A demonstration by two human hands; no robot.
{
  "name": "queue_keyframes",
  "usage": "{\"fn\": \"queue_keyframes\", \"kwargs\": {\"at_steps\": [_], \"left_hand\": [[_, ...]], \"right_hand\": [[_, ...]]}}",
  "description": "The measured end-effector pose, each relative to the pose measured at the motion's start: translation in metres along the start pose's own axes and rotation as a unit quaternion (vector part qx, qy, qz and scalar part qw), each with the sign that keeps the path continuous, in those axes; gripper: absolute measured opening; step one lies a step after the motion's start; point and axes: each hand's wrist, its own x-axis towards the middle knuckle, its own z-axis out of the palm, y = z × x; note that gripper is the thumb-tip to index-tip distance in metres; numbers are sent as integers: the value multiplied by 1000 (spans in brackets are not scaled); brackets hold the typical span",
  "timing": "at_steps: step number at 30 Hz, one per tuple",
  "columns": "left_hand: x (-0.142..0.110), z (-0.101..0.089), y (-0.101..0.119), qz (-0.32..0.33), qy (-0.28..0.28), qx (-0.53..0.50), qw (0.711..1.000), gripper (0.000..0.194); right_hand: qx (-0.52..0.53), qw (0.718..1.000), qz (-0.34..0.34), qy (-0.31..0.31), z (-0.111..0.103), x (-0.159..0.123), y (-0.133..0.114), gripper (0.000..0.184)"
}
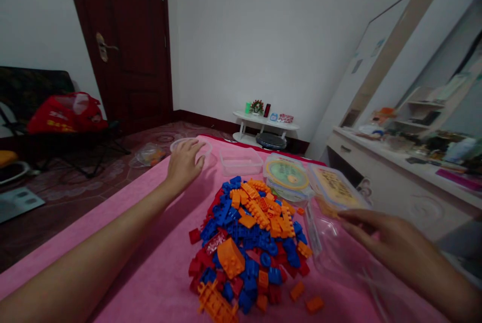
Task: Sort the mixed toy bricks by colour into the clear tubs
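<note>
My left hand (pixel 184 163) reaches over a round clear plastic container (pixel 207 148) at the table's far left. Its fingers are stretched out and the thumb stands apart; whether it touches the rim I cannot tell. My right hand (pixel 387 236) is over a clear rectangular box (pixel 331 250) on the right. Its fingertips pinch a blurred orange piece, apparently a building block (pixel 327 207). Between the hands lies a heap of building blocks (pixel 248 235), orange on top, blue and red beneath. A large orange sloped block (pixel 230 257) sits at the front of the heap.
Behind the heap stand an open clear box (pixel 241 161), a container with a green-and-yellow lid (pixel 289 175) and a yellow-patterned lid (pixel 339 186). Pink cloth (pixel 150 267) covers the table. A white dresser (pixel 376 162) stands at right; a red bag (pixel 71 114) lies at left.
</note>
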Motion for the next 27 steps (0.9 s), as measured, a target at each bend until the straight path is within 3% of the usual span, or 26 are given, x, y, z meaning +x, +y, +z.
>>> {"fn": "queue_keyframes", "kwargs": {"at_steps": [4,8,12,16,19,23,27], "left_hand": [[-5,5,-39,-44,-100,99,989,47],[-9,8,-52,-25,-143,110,983,38],[-3,-7,-38,-39,-137,96,985,32],[6,-30,-14,-70,-147,111,980,30],[9,-41,4,-66,-191,123,972,29],[6,-42,17,-34,-272,91,957,25],[2,-37,14,-19,-292,62,954,26]], "right_hand": [[-9,998,-57,-26,22,52,-28,27],[-65,993,-67,-76,50,89,-32,39],[-126,982,-55,-132,69,108,-36,39],[-160,978,-51,-121,74,114,-42,21],[-166,978,-48,-115,73,114,-41,16],[-162,975,-108,-104,67,111,-39,15],[-178,973,-135,-52,57,107,-46,22]]}}
